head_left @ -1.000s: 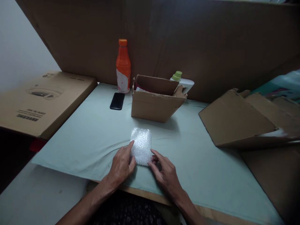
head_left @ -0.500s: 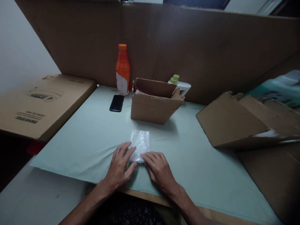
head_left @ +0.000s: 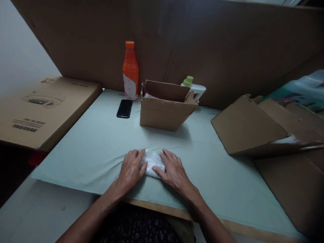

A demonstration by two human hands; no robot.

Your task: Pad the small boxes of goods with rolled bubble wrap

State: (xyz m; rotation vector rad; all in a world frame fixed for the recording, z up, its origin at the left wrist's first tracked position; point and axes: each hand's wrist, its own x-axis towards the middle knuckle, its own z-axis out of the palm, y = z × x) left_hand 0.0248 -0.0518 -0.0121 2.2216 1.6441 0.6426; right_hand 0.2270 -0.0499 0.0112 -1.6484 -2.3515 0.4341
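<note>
flat carton, print (unreadable), no legible text

We see two bare forearms, no sleeves reaching the wrists or anywhere along them. The left hand and the right hand carry no rings, watch, bands or gloves that we can make out. Low between the arms there's dark clothing with a small pale speckled pattern.

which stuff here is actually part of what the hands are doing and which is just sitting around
In use: left hand, right hand, bubble-wrapped bundle.
Lying about: orange bottle, phone, open carton, green-capped bottle, flat printed box.
</note>
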